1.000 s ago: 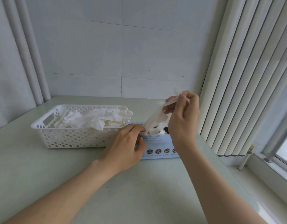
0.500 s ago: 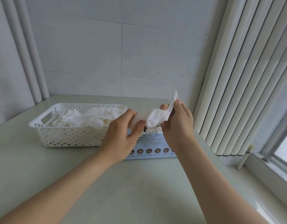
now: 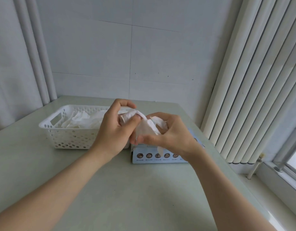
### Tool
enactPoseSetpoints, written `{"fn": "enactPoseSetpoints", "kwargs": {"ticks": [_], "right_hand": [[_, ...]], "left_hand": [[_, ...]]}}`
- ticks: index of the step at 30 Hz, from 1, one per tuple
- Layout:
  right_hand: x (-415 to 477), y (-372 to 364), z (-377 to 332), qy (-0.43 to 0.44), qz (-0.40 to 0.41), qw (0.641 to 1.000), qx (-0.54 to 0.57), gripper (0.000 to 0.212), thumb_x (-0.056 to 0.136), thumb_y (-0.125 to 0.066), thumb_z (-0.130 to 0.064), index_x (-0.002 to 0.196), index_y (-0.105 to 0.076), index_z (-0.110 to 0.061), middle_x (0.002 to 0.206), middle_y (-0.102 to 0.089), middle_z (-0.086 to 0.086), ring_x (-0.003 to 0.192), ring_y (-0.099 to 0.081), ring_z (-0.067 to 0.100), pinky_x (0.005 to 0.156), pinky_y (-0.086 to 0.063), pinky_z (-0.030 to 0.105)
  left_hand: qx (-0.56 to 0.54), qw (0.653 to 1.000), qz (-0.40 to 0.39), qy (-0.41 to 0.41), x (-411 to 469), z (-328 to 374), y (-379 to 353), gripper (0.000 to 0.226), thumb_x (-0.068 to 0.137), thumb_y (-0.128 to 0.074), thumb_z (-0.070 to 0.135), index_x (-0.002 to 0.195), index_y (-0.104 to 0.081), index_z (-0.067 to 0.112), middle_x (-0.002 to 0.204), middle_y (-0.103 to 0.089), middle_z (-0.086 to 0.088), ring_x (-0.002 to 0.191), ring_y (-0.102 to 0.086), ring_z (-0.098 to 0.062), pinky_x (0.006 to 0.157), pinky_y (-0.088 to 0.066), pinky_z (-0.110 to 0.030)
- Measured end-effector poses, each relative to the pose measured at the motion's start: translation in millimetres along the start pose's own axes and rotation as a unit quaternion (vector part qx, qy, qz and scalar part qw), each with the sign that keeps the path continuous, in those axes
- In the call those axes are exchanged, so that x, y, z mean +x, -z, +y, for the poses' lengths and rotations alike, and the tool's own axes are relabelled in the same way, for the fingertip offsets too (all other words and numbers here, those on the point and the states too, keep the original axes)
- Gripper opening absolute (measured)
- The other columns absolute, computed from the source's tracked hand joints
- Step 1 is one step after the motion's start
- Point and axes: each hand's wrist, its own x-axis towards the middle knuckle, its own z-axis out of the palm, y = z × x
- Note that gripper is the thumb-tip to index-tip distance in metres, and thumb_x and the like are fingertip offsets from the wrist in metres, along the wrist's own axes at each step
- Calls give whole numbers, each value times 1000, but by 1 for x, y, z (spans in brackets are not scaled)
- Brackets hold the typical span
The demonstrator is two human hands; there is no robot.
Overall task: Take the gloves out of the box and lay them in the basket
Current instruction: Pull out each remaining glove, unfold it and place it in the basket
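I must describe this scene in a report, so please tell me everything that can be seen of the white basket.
The white basket looks like plastic: rectangular, with rounded corners, walls pierced by round holes and a slot handle cut in its left end. It stands upright on the pale green table, left of the blue box. Crumpled white gloves lie inside. The left hand hides its right end; whether it touches the basket cannot be told.

perforated white plastic basket (image 3: 68, 139), thin filmy glove (image 3: 144, 132), smooth tabletop (image 3: 127, 197)
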Motion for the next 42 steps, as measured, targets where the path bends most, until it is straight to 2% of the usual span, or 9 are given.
{"fn": "enactPoseSetpoints", "kwargs": {"ticks": [3, 7, 13, 18, 21, 24, 33, 38, 42], "right_hand": [[1, -4, -1, -21, 37, 999, -1, 12, 98, -74, -15, 92, -72, -5, 66, -65, -7, 59, -60, 8, 55, -45, 19], [3, -4, -5, -116, 77, 985, 102, 31, 103, -59, -18, 73, -56, -8, 62, -39, 1, 55, -34, 18, 49, -25, 26], [5, -8, -1, -159, 64, 981, 94, 36, 96, -59, -34, 100, -70, 0, 83, -71, 10, 75, -63, 24, 65, -46, 35], [3, -6, -2, -158, 82, 981, 77, 23, 102, -60, -29, 96, -72, -10, 79, -72, 5, 70, -68, 20, 64, -52, 35], [4, -8, -3, -144, 62, 986, 55, 31, 96, -66, -35, 103, -71, -5, 83, -71, 12, 66, -67, 25, 59, -47, 37], [2, -11, -3, -100, 42, 993, 53, 25, 94, -74, -32, 119, -71, -29, 99, -78, 10, 82, -77, 28, 62, -61, 46], [1, -21, -1, -50, 61, 997, -6, 24, 97, -67, -18, 81, -71, -1, 75, -64, 15, 65, -56, 23, 59, -42, 32], [2, -32, 1, -6, 141, 983, -114, 8, 78, -69, -26, 77, -74, -20, 76, -71, -8, 64, -62, 11, 54, -43, 22], [6, -39, 2, 26, 177, 967, -181, 26, 74, -60, -18, 63, -46, 1, 59, -39, 20, 54, -28, 19, 47, -24, 32]], "left_hand": [[-45, 999, 2, 27, 2, 4, 1, 29, 101, -62, 7, 122, -61, 28, 63, -57, -18, 44, -52, -31, 50, -50, -38], [-124, 991, -25, 49, 5, 5, 3, 25, 102, -55, 11, 122, -67, 22, 87, -58, -18, 57, -56, -34, 55, -52, -40], [-47, 997, -58, 12, -1, 0, 0, 52, 91, -67, -8, 132, -60, 25, 108, -63, -17, 87, -69, -40, 64, -62, -51], [-4, 1000, -27, 0, 1, -2, 2, 9, 101, -67, 8, 110, -69, 10, 96, -69, -11, 82, -70, -28, 63, -64, -54], [55, 998, -6, -32, 4, -4, 6, 38, 99, -67, 39, 90, -69, 2, 85, -62, -11, 80, -63, -25, 67, -58, -37], [111, 991, 35, -71, 3, -3, 6, 57, 101, -66, 43, 66, -47, 3, 63, -38, -2, 61, -39, -19, 59, -32, -31], [110, 989, 87, -35, 8, -5, 15, 18, 98, -68, 29, 84, -74, 19, 76, -73, 0, 77, -69, -23, 68, -52, -37], [110, 981, 143, -67, 17, 3, 27, 23, 103, -64, 26, 85, -68, 12, 60, -60, -4, 56, -55, -23, 54, -40, -32], [112, 979, 153, -69, 25, 11, 40, 23, 107, -60, 26, 93, -66, 8, 47, -43, -4, 43, -37, -17, 45, -28, -28]]}}
